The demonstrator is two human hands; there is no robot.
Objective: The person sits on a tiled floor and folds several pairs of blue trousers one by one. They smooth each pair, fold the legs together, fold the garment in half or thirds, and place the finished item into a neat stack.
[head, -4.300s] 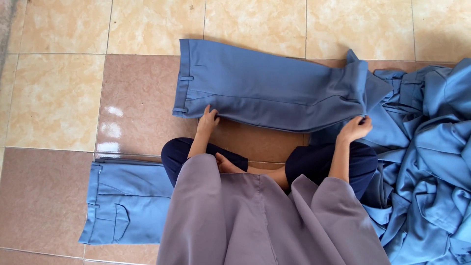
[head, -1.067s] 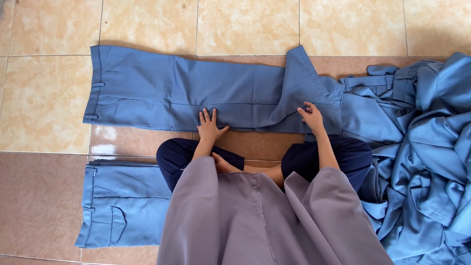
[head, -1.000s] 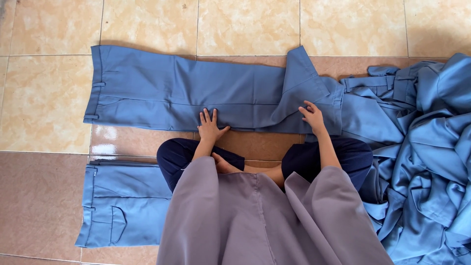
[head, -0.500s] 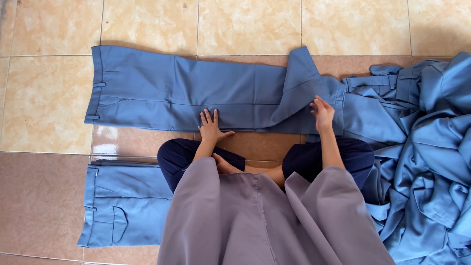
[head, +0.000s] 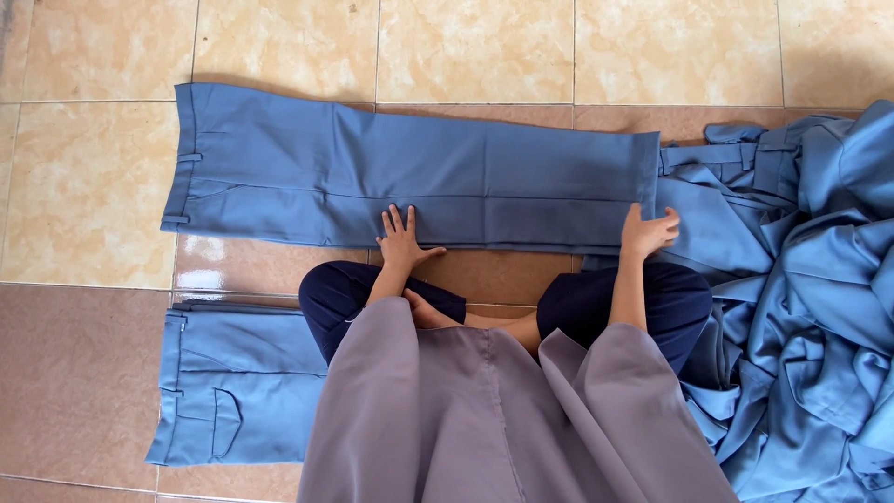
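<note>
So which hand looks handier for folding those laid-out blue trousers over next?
Probably the right hand: it rests at the hem end of the flat blue trousers, ready to lift it toward the waistband. The left hand presses flat mid-leg, better suited to holding the cloth down.
</note>
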